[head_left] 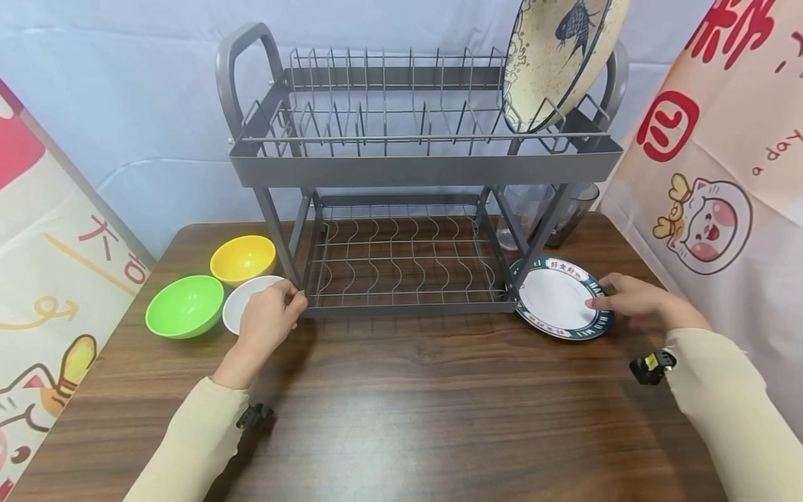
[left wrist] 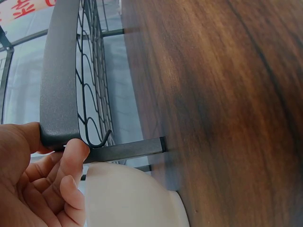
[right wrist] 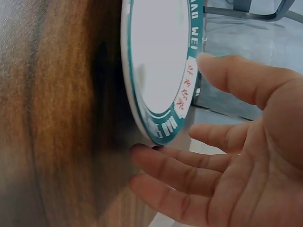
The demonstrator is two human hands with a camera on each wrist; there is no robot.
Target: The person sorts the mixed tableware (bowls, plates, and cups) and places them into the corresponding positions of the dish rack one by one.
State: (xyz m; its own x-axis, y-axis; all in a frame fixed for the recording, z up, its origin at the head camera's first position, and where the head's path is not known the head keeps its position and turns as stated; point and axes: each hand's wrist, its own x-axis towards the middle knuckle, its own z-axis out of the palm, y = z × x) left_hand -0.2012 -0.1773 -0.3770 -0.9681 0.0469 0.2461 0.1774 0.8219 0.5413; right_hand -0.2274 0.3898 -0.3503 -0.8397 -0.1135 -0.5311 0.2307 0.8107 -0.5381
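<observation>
My left hand [head_left: 266, 317] pinches the front left corner of the lower tier of a grey two-tier dish rack [head_left: 426, 171]. In the left wrist view, thumb and fingers are on the end of the rack's bar [left wrist: 60, 85]. A white bowl [left wrist: 135, 196] is just beside those fingers. My right hand [head_left: 640, 303] is at the right rim of a white plate with a green patterned border [head_left: 558, 296]. In the right wrist view its fingers [right wrist: 177, 172] are spread and fairly straight around the plate's edge. The plate lies on the table by the rack's right legs.
Green [head_left: 185, 307] and yellow [head_left: 243, 258] bowls stand left of the rack. A large patterned dish [head_left: 558, 63] leans upright in the upper tier's right end. Two glasses, one dark [head_left: 574, 209], stand behind the right legs. Printed cloths hang at both sides.
</observation>
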